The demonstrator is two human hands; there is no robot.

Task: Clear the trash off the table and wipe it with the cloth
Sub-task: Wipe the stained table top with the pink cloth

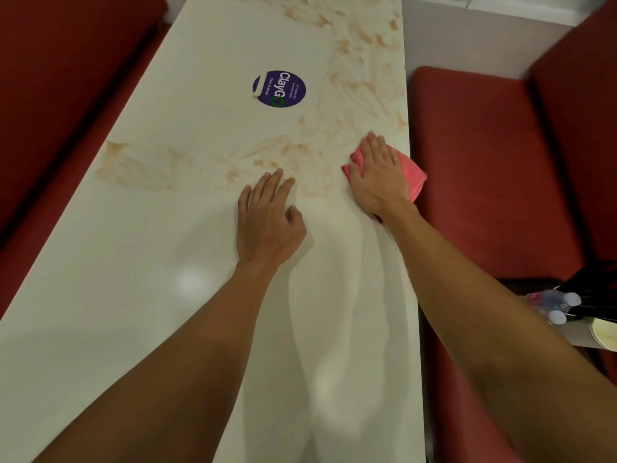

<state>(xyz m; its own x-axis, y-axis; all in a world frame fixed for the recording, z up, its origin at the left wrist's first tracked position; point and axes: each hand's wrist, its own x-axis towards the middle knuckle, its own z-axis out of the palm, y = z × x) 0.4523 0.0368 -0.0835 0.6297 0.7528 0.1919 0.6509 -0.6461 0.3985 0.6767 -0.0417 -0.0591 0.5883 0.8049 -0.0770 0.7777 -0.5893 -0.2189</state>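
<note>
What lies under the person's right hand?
A pink cloth lies under the right hand, pressed flat on the table. The table surface beneath the cloth is hidden.

**Stained white table**

Brown smears [143, 165] streak the table [167, 279] just beyond the fingers of the left hand [267, 225]; a round purple sticker [279, 88] sits well past them. A pink cloth [414, 177] lies flat under the fingers of the right hand [380, 175].

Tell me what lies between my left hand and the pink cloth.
No object, only table streaked with brown smears, as the head view shows. The left hand rests flat; the right hand presses the pink cloth.
</note>
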